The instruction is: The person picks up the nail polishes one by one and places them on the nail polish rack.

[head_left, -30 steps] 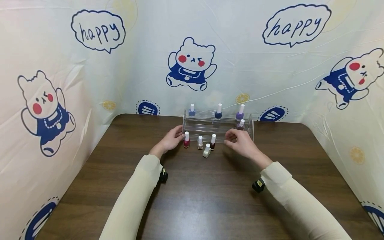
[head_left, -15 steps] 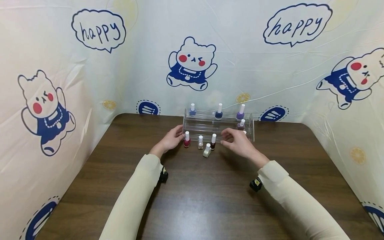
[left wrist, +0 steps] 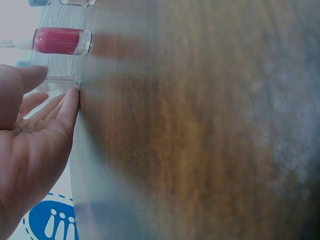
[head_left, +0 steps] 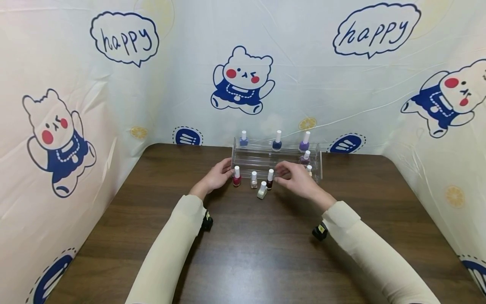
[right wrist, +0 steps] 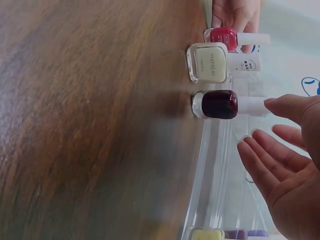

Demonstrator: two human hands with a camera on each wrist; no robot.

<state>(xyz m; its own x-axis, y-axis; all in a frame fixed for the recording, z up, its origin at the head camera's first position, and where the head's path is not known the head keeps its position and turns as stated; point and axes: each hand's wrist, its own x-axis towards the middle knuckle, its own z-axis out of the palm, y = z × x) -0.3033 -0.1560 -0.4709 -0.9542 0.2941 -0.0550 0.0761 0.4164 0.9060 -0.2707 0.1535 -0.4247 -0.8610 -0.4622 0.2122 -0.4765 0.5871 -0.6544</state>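
Observation:
A clear acrylic stepped rack stands at the back of the table. My left hand rests straight fingers against its left end, beside a red nail polish bottle. In front of the rack, my right hand has its thumb and fingers spread around nothing. Its thumb tip overlaps the white cap of a dark red nail polish bottle in the right wrist view. A pale cream nail polish bottle and a small glittery one stand near the dark red bottle.
On the rack's top step are light blue, navy and purple polish bottles. A mauve bottle sits lower at the right, above a bottle partly behind my right hand. A printed cloth hangs behind the table.
My right hand has moved left from the rack's right end to the dark red bottle, uncovering a white-capped bottle on the lower right step. My left hand has stayed in place.

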